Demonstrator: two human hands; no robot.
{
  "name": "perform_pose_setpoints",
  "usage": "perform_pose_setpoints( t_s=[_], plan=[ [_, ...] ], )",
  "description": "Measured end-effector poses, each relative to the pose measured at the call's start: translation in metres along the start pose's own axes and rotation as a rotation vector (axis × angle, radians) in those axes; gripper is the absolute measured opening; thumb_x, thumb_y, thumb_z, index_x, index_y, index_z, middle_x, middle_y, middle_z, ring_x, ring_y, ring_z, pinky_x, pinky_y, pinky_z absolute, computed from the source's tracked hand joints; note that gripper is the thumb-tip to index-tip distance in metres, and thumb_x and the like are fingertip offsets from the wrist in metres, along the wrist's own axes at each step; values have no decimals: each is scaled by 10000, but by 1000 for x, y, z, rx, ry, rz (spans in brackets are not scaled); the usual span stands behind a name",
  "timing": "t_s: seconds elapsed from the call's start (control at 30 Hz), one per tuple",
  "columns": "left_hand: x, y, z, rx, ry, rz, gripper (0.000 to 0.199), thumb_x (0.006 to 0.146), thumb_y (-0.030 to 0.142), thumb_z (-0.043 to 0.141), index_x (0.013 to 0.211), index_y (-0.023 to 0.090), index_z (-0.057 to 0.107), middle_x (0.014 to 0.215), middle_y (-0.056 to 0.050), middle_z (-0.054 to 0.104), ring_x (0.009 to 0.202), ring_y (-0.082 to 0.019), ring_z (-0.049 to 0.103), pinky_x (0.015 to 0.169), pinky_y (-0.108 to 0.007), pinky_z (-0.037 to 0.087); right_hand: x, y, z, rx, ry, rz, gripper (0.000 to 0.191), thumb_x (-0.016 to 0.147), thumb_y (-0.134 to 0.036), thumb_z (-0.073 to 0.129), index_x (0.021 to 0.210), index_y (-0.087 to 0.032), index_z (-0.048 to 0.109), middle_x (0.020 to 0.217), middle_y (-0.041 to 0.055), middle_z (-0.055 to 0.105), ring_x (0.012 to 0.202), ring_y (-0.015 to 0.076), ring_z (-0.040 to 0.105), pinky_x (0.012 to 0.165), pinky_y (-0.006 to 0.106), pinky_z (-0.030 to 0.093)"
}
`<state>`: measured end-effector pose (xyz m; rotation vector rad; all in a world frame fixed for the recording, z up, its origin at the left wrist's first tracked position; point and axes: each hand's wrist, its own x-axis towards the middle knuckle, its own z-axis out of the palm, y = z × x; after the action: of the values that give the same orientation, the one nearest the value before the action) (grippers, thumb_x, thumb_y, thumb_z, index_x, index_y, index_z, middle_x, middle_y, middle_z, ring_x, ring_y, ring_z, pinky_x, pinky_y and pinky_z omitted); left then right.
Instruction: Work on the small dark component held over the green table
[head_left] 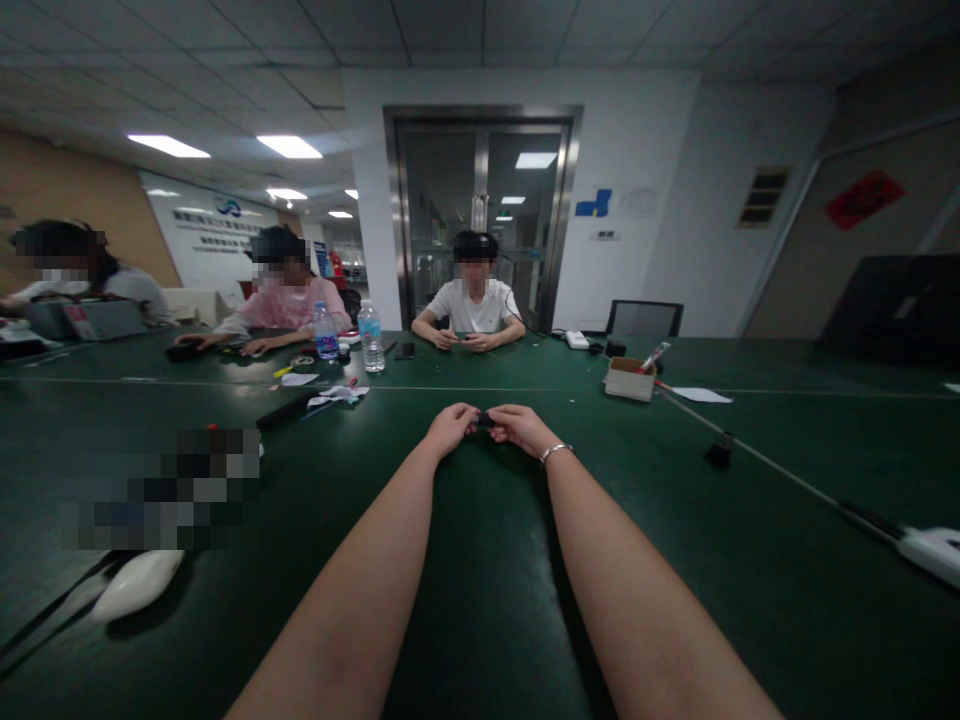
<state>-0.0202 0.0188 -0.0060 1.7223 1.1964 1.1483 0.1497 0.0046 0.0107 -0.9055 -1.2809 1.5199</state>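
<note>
The left hand [452,430] and the right hand [519,428] both pinch one small dark object [485,420], each from its own side, with the fingertips. The object is between the two hands, over the green table [480,560]; what it is exactly, I cannot tell. A silver bracelet [556,454] is around the right wrist. Beyond, to the right, stands an open small box [630,380], and to the left there are two plastic bottles [371,338].
</note>
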Motion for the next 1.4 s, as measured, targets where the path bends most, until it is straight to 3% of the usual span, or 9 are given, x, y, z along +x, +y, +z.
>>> perform_pose_setpoints(
  t_s=[0.1,0.23,0.4,0.6,0.77,1.1,1.17,1.3,1.4],
  plan=[
    [1,-1,-1,-15,1,-16,310,785,359,502,953,141,645,713,-30,611,606,-110,526,529,-206,379,0,0,0,-3,5,4,68,773,-119,658,806,-78,616,534,48,607,448,93,566,450,186,496],
    [2,-1,-1,-65,-9,-46,415,864,405,359,968,108,630,580,-13,551,510,-97,489,503,-206,373,0,0,1,0,9,3,55,787,-113,642,815,-75,614,541,52,610,448,93,566,450,188,497],
    [3,-3,0,-31,12,-15,280,810,303,474,955,128,638,634,-9,569,544,-92,489,505,-196,361,0,0,0,2,14,10,69,777,-114,653,818,-79,610,538,44,603,453,94,570,456,186,498],
    [4,-3,0,-62,-19,-36,347,846,344,416,956,95,631,586,-17,568,498,-92,481,501,-209,370,2,1,0,1,6,14,28,807,-95,613,818,-70,608,543,53,607,450,89,570,454,178,495],
    [-3,6,0,-68,19,-25,235,762,222,539,955,127,634,737,-40,631,613,-96,538,511,-186,383,1,-1,0,-2,26,15,44,794,-103,632,821,-75,611,544,50,608,454,97,575,446,183,496],
    [-13,20,-6,-178,44,-81,310,631,203,674,931,132,637,903,-92,666,808,-164,609,602,-227,452,2,2,-1,-34,16,3,130,805,-192,642,799,-74,588,540,47,594,428,85,552,406,169,472],
    [-14,21,-6,-183,45,-83,300,628,200,674,917,129,639,891,-88,668,810,-163,609,608,-228,453,1,0,-2,-32,11,-15,117,783,-146,655,855,-80,591,583,35,599,443,80,565,422,167,486],
    [-14,21,-6,-205,63,-63,294,617,199,685,899,126,638,901,-87,671,805,-158,608,612,-230,457,-2,-3,-1,-13,-11,-72,456,683,-40,710,1081,-175,534,713,-9,607,490,90,614,470,189,528],
    [-14,19,-6,-212,62,-53,289,610,212,697,880,131,637,900,-82,673,803,-157,608,612,-230,460,0,-3,2,-65,7,-32,365,762,-187,683,1082,-151,511,664,9,610,479,109,618,448,195,524]
  ],
)
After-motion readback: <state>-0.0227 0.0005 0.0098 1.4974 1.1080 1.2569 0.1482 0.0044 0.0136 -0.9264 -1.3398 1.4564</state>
